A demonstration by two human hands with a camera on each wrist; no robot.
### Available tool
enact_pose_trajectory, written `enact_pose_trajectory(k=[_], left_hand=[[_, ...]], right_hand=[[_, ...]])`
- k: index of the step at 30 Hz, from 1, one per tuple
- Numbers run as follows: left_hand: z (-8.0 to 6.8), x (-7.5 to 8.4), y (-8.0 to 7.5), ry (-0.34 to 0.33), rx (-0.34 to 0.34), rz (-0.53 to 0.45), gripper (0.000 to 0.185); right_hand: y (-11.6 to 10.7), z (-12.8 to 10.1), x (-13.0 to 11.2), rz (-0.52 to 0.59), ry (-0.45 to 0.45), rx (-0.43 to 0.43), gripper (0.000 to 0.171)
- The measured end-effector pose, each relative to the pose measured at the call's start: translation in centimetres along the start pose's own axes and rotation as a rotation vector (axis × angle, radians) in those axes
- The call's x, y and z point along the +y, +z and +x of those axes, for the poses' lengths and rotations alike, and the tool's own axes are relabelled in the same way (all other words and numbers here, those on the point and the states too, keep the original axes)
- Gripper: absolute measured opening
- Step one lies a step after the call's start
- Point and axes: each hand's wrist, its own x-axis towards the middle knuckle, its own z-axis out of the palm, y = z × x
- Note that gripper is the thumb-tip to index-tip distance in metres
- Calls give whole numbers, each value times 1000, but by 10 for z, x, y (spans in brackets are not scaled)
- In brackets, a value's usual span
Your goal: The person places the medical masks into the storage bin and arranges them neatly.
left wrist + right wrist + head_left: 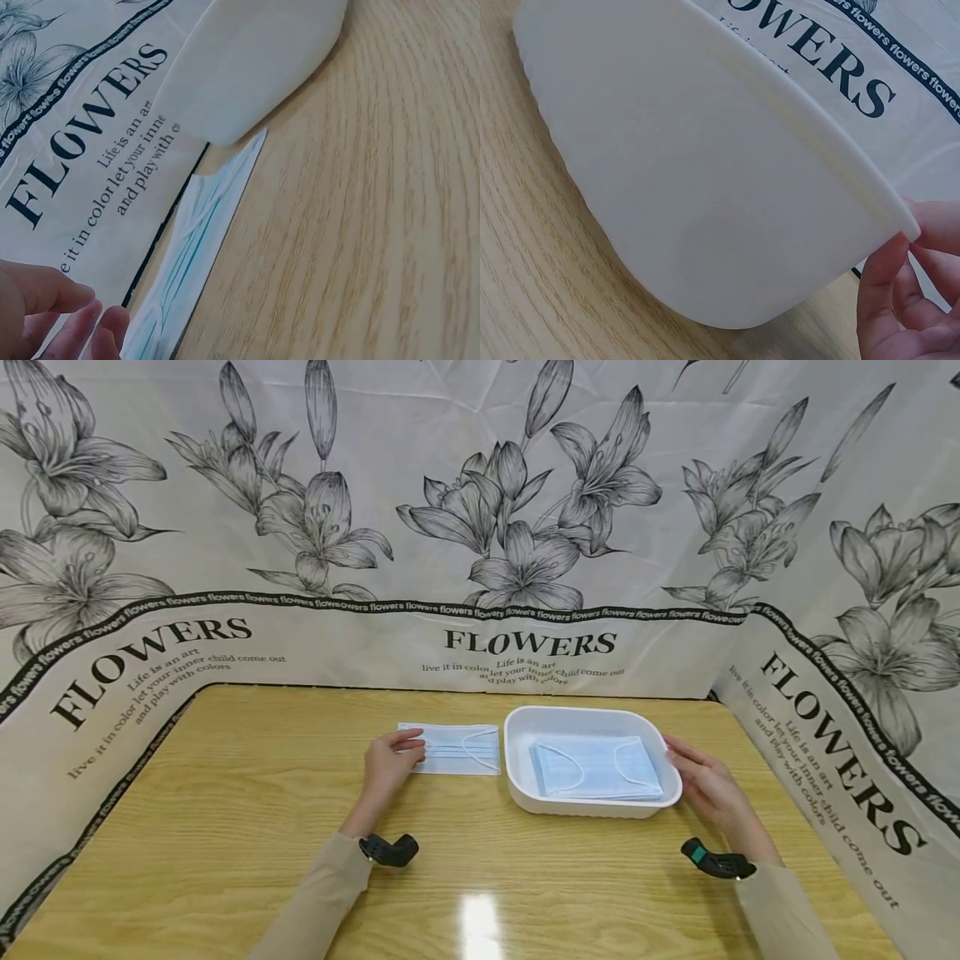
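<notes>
Masks are the work here: the left hand (pixel 386 766) rests relaxed fingertips on a single mask (pixel 450 748) lying flat left of the white tray (pixel 517 777), whose rim the right hand (pixel 705 785), fingers extended, touches. Steadying the tray looks wise. Only the head view shows the stacked masks (pixel 596 767) inside it.

glossy light wooden table (pixel 247 827) with visible grain; smooth matt white plastic rectangular tray (pixel 517 760); soft pleated pale blue non-woven cloth face masks (pixel 596 768); matt printed white fabric backdrop (pixel 480 527).
</notes>
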Motion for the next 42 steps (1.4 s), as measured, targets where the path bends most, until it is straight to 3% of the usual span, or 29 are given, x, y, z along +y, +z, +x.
enact_pose_trajectory(k=[12,21,29,36,42], left_hand=[[8,-7,-12,-8,121,47,32],[14,-9,-20,-11,114,30,38],[18,-7,-23,-70,37,52,46],[22,-4,-22,-68,8,126,47],[24,-4,-22,-79,24,163,50]], right_hand=[[-2,0,2,41,-28,-48,29],[0,-2,1,45,-23,-55,30],[0,-2,-1,69,-18,-44,31],[0,-3,-2,66,-14,-45,31],[1,-3,-2,62,-1,-34,30]])
